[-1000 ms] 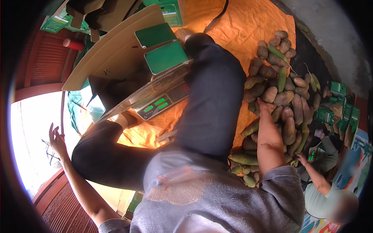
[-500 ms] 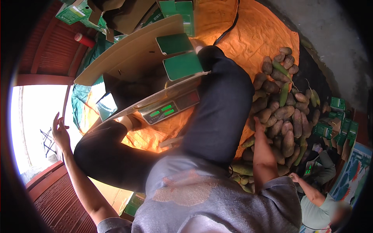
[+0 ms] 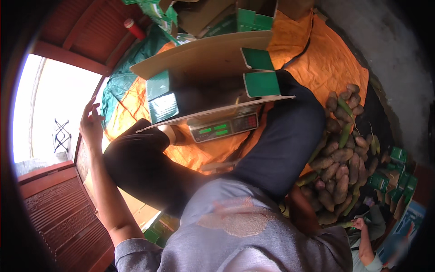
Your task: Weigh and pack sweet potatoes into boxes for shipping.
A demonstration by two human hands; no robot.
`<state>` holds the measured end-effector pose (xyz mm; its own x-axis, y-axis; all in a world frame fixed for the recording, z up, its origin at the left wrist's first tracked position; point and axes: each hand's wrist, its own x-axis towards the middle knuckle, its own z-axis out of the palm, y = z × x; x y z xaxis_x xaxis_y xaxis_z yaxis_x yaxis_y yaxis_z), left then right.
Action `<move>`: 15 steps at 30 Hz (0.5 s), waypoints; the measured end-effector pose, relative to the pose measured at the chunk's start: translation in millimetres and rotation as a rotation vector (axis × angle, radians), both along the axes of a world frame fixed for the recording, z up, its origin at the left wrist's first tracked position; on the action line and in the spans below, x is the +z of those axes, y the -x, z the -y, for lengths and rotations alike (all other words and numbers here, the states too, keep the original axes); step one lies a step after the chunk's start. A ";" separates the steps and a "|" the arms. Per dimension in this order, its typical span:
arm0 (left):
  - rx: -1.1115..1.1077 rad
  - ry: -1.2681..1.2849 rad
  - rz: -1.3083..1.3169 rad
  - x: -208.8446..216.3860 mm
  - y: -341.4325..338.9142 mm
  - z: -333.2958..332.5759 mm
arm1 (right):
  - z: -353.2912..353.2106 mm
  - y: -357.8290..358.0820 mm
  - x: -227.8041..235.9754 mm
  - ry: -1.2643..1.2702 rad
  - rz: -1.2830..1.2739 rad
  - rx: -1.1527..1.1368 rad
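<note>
Dozens of brown oblong vegetables (image 3: 343, 155) in a loose heap beyond the person's right thigh (image 3: 290, 140), with a few long green vegetables (image 3: 345, 133) lying among and across them. Right hand (image 3: 294, 195) low at the near edge of the heap, close beside the thigh, dark and blurred; cannot tell whether its fingers hold anything or how far apart they stand. Left hand (image 3: 92, 120) raised on the other side, well apart from the heap, empty, with fingers loosely bent and parted. Left of that thigh, an open cardboard carton (image 3: 199, 59) with green flaps, dark inside; cannot make out any contents. Just below its near wall, a digital scale (image 3: 222, 128) with lit green displays. Underneath, an orange tarp (image 3: 337, 63). Past the carton, a green box (image 3: 253, 20); toward the upper left, a red cylinder (image 3: 133, 28). At lower left, a carved reddish-brown wooden panel (image 3: 68, 213). Right of the heap, a black sheet (image 3: 383, 115), small green boxes (image 3: 398, 155) and, lower down, a co-worker's hand (image 3: 359, 223).
</note>
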<state>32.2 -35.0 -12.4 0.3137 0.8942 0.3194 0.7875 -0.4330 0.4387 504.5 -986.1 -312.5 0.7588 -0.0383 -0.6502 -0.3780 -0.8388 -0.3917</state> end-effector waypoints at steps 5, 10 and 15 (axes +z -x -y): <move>-0.149 -0.104 0.136 21.8 -18.5 12.8 | -223.3 -10.9 9.0 -0.103 0.093 0.091; -0.296 0.045 0.037 59.0 -47.3 44.3 | -306.9 -49.6 72.2 -0.189 0.152 0.218; -0.753 -0.042 -0.147 46.9 -100.0 50.9 | -333.2 -160.8 181.9 -0.257 0.456 0.335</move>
